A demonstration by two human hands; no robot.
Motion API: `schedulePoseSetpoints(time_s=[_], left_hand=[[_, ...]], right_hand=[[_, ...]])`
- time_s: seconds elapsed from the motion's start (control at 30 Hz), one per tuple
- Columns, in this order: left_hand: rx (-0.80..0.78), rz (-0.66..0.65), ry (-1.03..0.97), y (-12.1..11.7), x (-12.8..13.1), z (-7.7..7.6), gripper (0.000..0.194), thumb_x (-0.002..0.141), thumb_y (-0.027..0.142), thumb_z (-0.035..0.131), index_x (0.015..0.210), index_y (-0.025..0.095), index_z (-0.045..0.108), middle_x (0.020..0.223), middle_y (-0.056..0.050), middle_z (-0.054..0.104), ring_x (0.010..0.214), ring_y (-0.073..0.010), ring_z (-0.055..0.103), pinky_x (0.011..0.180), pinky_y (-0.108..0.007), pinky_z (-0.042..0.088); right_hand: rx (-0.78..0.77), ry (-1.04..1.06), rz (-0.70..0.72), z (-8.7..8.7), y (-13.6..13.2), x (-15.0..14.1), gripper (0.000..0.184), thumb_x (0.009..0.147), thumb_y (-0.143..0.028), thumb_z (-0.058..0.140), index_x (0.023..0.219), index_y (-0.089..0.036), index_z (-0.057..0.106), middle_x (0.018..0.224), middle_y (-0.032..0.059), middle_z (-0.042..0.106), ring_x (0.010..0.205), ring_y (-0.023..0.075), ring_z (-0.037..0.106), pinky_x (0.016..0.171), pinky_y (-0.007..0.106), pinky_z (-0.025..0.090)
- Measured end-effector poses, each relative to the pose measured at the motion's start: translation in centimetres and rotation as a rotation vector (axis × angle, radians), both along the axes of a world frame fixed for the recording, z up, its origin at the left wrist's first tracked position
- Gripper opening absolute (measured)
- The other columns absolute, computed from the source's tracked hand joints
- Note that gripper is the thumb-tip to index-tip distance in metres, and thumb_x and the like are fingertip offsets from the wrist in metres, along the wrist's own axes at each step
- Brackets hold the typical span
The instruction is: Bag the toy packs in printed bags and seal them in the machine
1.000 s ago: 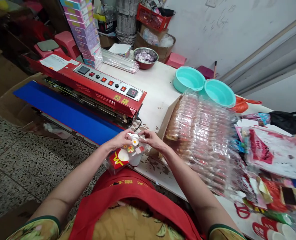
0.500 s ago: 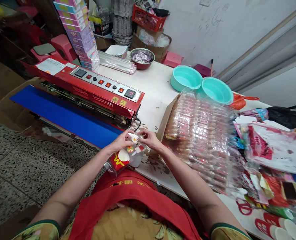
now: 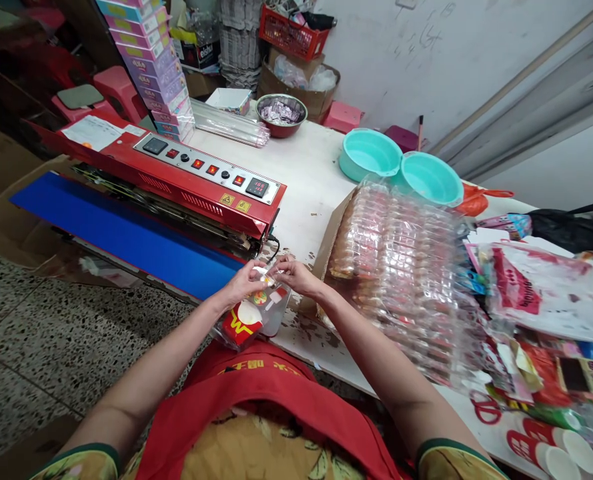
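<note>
Both hands work close together in front of the body. Left hand: thumb and fingers pinching the upper edge of a clear, glossy plastic bag. Right hand: fingertips pressed together on that edge, just beside. Bag slants bodyward below the grip, a flat red paper pocket with yellow zigzag showing in it. Two-point hold probably keeps the limp film taut. Left of grip: smooth, flat blue strip along a red metal machine. Right of grip: brown cardboard box, perhaps set near for easy reach, its shiny clear packets standing in ridged rows.
</note>
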State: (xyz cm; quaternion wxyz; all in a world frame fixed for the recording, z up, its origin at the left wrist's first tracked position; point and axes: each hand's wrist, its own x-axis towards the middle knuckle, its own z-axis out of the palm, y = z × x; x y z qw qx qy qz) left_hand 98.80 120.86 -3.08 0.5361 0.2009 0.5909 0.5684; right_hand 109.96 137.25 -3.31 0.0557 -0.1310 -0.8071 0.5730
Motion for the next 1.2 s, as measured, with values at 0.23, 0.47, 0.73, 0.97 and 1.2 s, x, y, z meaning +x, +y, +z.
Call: schedulePoseSetpoints(time_s=[0.23, 0.47, 0.73, 0.97, 1.2], left_hand=[[0.001, 0.061, 0.004, 0.0, 0.0, 0.2, 0.065, 0.061, 0.033, 0.081, 0.115, 0.017, 0.048, 0.085, -0.004, 0.069, 0.071, -0.0160, 0.065, 0.063, -0.025, 0.048], [0.024, 0.051, -0.030, 0.1, 0.7, 0.2, 0.072, 0.059, 0.028, 0.081, 0.122, 0.019, 0.045, 0.088, -0.002, 0.068, 0.072, -0.0150, 0.064, 0.066, -0.026, 0.049], [0.057, 0.133, -0.080, 0.0, -0.2, 0.1, 0.076, 0.055, 0.022, 0.083, 0.123, 0.018, 0.048, 0.096, -0.005, 0.069, 0.082, -0.0182, 0.065, 0.072, -0.029, 0.051], [0.058, 0.132, -0.107, -0.2, -0.1, 0.2, 0.078, 0.055, 0.022, 0.082, 0.125, 0.017, 0.049, 0.098, -0.005, 0.069, 0.079, -0.0166, 0.065, 0.070, -0.027, 0.050], [0.112, 0.141, -0.153, -1.1, -0.8, 0.2, 0.073, 0.059, 0.022, 0.081, 0.125, 0.016, 0.052, 0.108, -0.010, 0.069, 0.088, -0.0203, 0.066, 0.075, -0.030, 0.052]], right_hand=[[-0.220, -0.057, -0.094, -0.3, 0.0, 0.5, 0.046, 0.058, -0.049, 0.083, 0.088, -0.019, 0.066, 0.085, 0.0014, 0.062, 0.066, 0.0125, 0.050, 0.060, 0.025, 0.043], [-0.016, -0.108, -0.297, -0.7, -0.5, -0.3, 0.040, 0.061, -0.052, 0.080, 0.075, -0.019, 0.064, 0.070, -0.0007, 0.059, 0.060, 0.0130, 0.050, 0.058, 0.026, 0.041], [-0.028, 0.099, -0.172, 0.8, -0.9, 0.7, 0.045, 0.088, -0.062, 0.051, 0.088, -0.023, 0.074, 0.107, 0.0084, 0.059, 0.107, 0.0235, 0.054, 0.096, 0.040, 0.041], [0.053, 0.124, -0.043, 0.9, -1.7, 1.2, 0.032, 0.081, -0.053, 0.067, 0.098, -0.028, 0.075, 0.115, 0.0086, 0.055, 0.116, 0.0258, 0.050, 0.104, 0.044, 0.037], [-0.108, 0.048, -0.186, 1.2, -0.7, 2.1, 0.035, 0.066, -0.053, 0.080, 0.077, -0.021, 0.071, 0.122, 0.0094, 0.055, 0.125, 0.0275, 0.045, 0.102, 0.043, 0.038]])
